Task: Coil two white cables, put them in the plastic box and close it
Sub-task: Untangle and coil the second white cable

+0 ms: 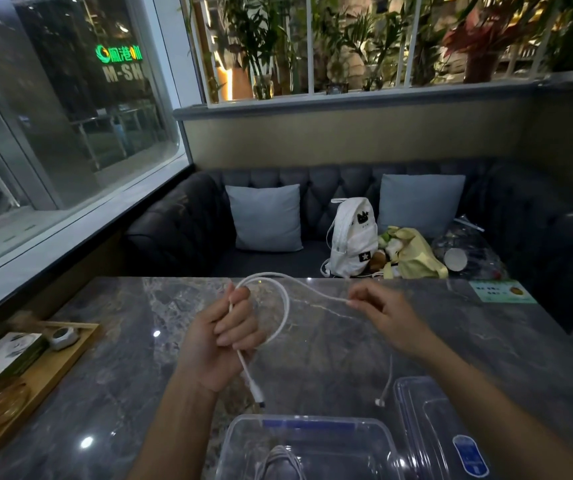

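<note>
Fingers of the left hand curled shut around a thin white round cable, over the middle of the grey marbled stone table; fingers of the right hand pinched on the same cable's far run. Held clear of the tabletop, arching up from the left fist in one loop and across to the right fingertips. Plug end hanging below the left fist, toward the near edge.

At the near edge, a clear rectangular plastic box, open; a coiled whitish cable lying inside, partly cut off by the frame. Just right of the box, a clear flat plastic lid with a blue label, flat on the table. Another white cord end showing beside the lid.
</note>
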Available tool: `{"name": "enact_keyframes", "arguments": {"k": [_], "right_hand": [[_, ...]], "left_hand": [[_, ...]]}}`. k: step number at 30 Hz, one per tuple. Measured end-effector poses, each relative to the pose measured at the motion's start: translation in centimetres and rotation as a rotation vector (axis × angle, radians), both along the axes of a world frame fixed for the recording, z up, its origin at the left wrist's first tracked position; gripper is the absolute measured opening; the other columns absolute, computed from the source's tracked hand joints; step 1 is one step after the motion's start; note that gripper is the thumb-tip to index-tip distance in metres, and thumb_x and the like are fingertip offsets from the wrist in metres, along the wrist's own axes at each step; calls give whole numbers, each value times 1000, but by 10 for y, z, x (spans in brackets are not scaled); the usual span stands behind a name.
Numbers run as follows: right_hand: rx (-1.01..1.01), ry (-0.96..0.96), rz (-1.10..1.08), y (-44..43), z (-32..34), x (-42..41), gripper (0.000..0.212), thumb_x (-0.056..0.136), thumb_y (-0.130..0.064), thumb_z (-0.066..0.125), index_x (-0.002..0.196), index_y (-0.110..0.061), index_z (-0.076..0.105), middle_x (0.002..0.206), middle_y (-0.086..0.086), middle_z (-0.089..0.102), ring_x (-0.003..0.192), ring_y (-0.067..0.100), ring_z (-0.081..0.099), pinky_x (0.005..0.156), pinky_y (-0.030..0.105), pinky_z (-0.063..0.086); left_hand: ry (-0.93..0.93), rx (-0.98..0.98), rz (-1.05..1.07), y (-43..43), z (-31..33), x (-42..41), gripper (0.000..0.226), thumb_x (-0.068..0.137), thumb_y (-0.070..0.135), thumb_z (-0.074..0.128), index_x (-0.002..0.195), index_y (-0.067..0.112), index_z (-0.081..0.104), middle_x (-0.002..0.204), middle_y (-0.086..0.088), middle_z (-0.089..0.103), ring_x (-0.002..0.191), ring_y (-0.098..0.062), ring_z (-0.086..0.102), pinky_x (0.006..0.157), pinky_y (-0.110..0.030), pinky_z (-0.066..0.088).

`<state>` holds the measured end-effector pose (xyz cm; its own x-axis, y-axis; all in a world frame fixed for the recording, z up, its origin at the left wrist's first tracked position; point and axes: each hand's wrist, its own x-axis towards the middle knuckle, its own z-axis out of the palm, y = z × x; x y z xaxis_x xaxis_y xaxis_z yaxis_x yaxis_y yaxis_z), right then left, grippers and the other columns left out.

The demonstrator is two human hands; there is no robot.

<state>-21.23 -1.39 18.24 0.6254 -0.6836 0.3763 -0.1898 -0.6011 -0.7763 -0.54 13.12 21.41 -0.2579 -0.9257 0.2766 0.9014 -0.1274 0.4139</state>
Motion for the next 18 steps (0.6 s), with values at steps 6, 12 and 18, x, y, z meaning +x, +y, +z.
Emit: {"name": "enact_keyframes", "arguments": {"k": [6, 12, 18], "right_hand": [[-551, 358, -14, 19, -10, 8, 24, 78, -9, 61, 97, -22, 68, 84, 2, 68, 68, 26, 65, 52, 34, 49], [-613, 662, 193, 39, -16, 23, 43, 83, -9, 48, 121, -28, 54, 107, 1, 62, 91, 27, 61, 61, 30, 36], [-643, 657, 366, 59, 14, 28, 19, 81, -9, 53, 95, -18, 62, 97, 2, 63, 89, 25, 61, 59, 27, 32]], "left_hand": [[-65, 249, 404, -3, -1, 2, 46, 95, 29, 31, 59, 14, 55, 46, 8, 18, 38, -4, 17, 55, -22, 56], [-267, 350, 619, -14, -9, -1, 43, 100, 35, 27, 65, 16, 44, 45, 9, 20, 35, -3, 19, 62, -34, 60], [-660, 430, 673, -24, -26, -13, 42, 100, 37, 27, 70, 13, 45, 90, -15, 75, 82, -33, 72, 65, -45, 58]]}}
